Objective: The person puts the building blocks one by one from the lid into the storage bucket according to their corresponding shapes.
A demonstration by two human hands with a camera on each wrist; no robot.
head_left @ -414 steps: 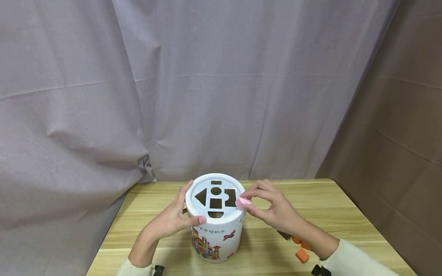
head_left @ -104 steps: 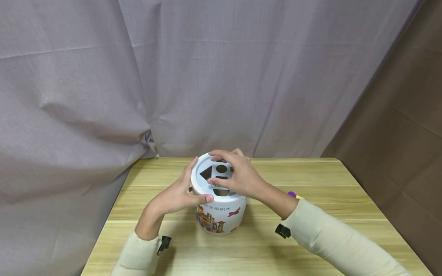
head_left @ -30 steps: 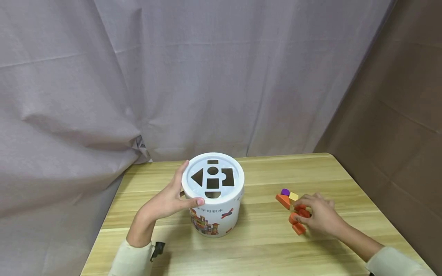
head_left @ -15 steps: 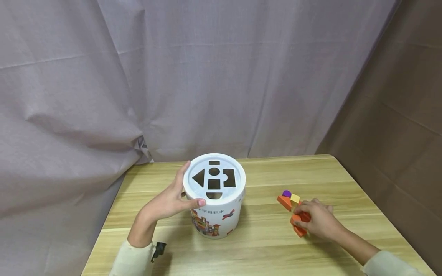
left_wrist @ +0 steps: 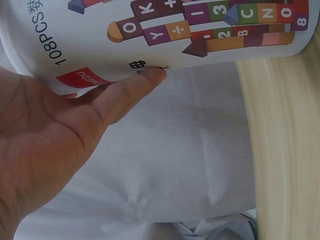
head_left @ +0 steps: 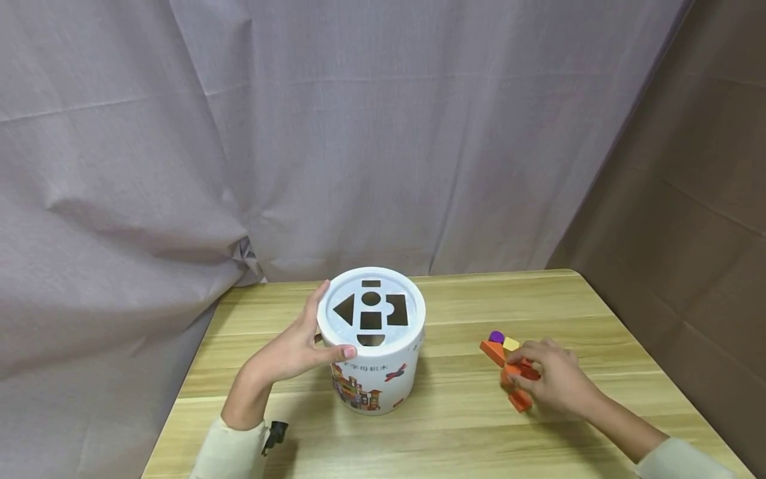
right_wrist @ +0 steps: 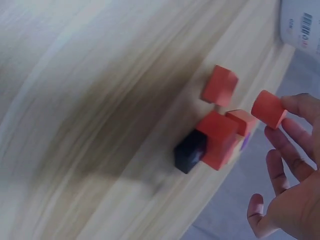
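Note:
A white bucket (head_left: 374,379) with printed pictures stands mid-table; its lid (head_left: 389,326) has several shape holes. My left hand (head_left: 293,349) grips the bucket's left side, thumb on the front just under the lid rim. In the left wrist view my left hand (left_wrist: 60,140) lies against the bucket (left_wrist: 150,30). To the right, my right hand (head_left: 547,379) is on a small pile of blocks, fingers curled round an orange block (head_left: 519,369). The right wrist view shows that orange block (right_wrist: 269,109) at the fingertips (right_wrist: 296,102), above the other red blocks (right_wrist: 217,139).
A purple block (head_left: 495,336), a yellow block (head_left: 510,343) and an orange wedge (head_left: 492,349) lie just beyond the right hand. A dark block (right_wrist: 190,150) sits beside the red ones. Grey curtain hangs behind the wooden table (head_left: 455,426); a brown wall stands right.
The right hand left the lid and went to the block pile on the right, where it closed on an orange block. The left hand stayed on the bucket.

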